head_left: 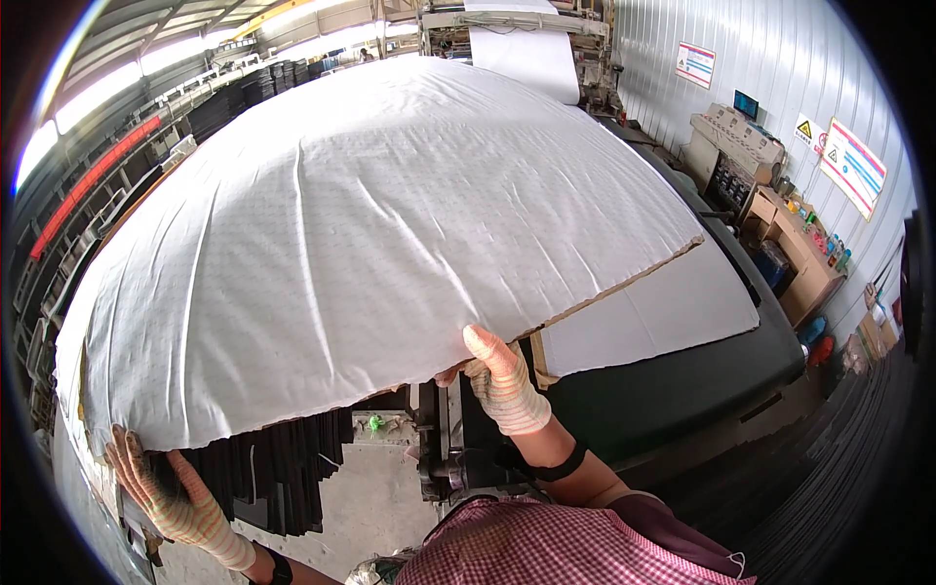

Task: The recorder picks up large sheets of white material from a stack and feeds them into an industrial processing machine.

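Observation:
A large white fabric-like sheet (pixel 322 244) with long creases spreads in front of me and bulges in the wide view. My right hand (pixel 509 388), in a pale striped work glove, grips its near edge, thumb on top and fingers underneath, mostly hidden. At the near left corner, my left hand (pixel 175 502), gloved alike with darkened fingers, holds the sheet's edge with fingers stretched along the side and thumb at the border. Under the sheet's right part lies a second white panel (pixel 648 312) with a brownish edge, resting on a dark green belt surface (pixel 682 390).
Dark stacked strips (pixel 278 478) hang or stand below the near edge, above a concrete floor (pixel 366 507). A machine (pixel 595 49) feeding white material stands at the far end. On the right are a control console (pixel 736 136) and a wooden desk (pixel 799 253) with small items.

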{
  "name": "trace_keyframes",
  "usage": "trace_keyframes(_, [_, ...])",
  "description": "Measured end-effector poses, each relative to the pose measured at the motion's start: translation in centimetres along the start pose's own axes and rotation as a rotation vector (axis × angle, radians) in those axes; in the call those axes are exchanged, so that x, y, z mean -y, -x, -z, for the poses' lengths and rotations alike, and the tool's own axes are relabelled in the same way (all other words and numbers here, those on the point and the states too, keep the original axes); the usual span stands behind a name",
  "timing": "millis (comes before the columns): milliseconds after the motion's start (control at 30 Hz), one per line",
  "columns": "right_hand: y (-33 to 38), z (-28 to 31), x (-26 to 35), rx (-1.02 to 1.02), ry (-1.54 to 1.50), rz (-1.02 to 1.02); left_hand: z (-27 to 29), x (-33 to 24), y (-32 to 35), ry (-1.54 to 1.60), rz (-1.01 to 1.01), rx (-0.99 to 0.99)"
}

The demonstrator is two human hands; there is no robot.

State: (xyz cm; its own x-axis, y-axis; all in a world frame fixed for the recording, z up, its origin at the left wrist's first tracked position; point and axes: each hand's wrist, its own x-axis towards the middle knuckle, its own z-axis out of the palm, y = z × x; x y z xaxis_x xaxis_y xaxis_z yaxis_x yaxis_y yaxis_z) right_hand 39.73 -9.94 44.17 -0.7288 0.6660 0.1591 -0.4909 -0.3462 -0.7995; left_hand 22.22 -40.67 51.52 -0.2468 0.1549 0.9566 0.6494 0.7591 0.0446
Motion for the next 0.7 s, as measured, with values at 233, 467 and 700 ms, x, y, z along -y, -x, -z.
trace_keyframes(233, [-0.01,0.07,0.24,0.024,0.029,0.008,0.23,-0.33,-0.06,-0.029,-0.020,0.006])
trace_keyframes(467, [-0.11,-0.14,-0.19,0.024,0.011,0.013,0.34,-0.16,-0.12,-0.021,-0.019,0.014])
trace_keyframes(700, [0.29,0.03,0.61,0.015,0.010,0.020,0.08,-0.18,-0.40,-0.029,-0.058,0.025])
